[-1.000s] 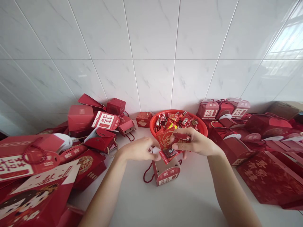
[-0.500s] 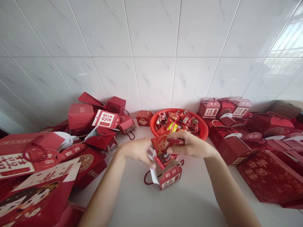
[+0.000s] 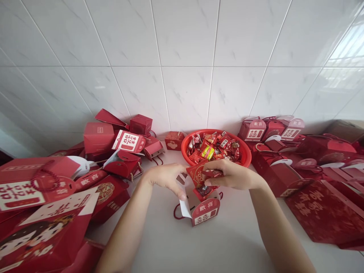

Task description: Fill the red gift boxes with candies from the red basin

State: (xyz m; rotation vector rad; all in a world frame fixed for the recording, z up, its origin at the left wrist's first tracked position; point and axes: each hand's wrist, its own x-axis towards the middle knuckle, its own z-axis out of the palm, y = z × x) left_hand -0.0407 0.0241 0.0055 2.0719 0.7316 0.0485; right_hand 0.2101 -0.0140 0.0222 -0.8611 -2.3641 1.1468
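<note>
A small red gift box (image 3: 205,213) with a white inner side and a red cord handle stands open on the table in front of me. My left hand (image 3: 167,179) grips its left side, thumb against the white flap (image 3: 185,207), fingers partly hidden behind. Just over the opening, my right hand (image 3: 231,175) is closed on several red candy packets. One packet (image 3: 196,172) with gold print sticks out to the left of the fingers, and a darker-printed packet (image 3: 203,190) hangs at the mouth of the box. Some of what the right hand holds is hidden.
Behind my hands stands a red basin (image 3: 186,143) of wrapped candies (image 3: 209,151). Red gift boxes (image 3: 99,137) and a large printed bag (image 3: 42,239) crowd the left. More boxes (image 3: 254,131) and a big red bag (image 3: 321,212) lie right. A tiled wall (image 3: 186,94) closes the back.
The packets in my right hand have sunk lower into the box opening, and the lower one is now partly behind the front panel. My left hand keeps its hold on the box.
</note>
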